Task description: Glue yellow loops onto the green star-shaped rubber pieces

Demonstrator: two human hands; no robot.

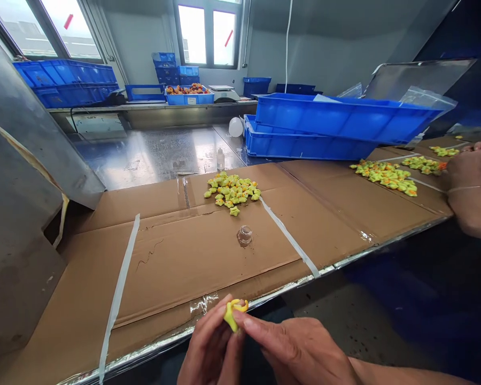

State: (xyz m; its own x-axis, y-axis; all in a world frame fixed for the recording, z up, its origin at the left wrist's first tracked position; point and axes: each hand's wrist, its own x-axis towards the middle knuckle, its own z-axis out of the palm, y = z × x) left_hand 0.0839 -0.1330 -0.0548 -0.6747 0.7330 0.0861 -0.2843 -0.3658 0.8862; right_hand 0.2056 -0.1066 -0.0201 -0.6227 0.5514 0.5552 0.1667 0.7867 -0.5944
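Observation:
Just past the table's front edge, my left hand (212, 345) pinches a small yellow-green toy figure (230, 317) between its fingertips. A thin orange-yellow curved strip (242, 306) sticks out at the figure's top. My right hand (300, 345) comes in from the right, its fingers closed, with a fingertip and thumb pressed against the same figure; part of the figure is hidden behind them. On the cardboard ahead lies a pile of similar yellow-green figures (233, 188) with orange bits. A small clear round cup (244, 235) stands between that pile and my hands.
Cardboard (176, 256) with white tape strips (122, 283) covers the table. A small clear bottle (220, 159) stands behind the pile. Blue crates (324, 120) are stacked at back right. At far right, another person's hands (471, 166) work beside more figures (387, 176). A metal housing (20, 203) rises at left.

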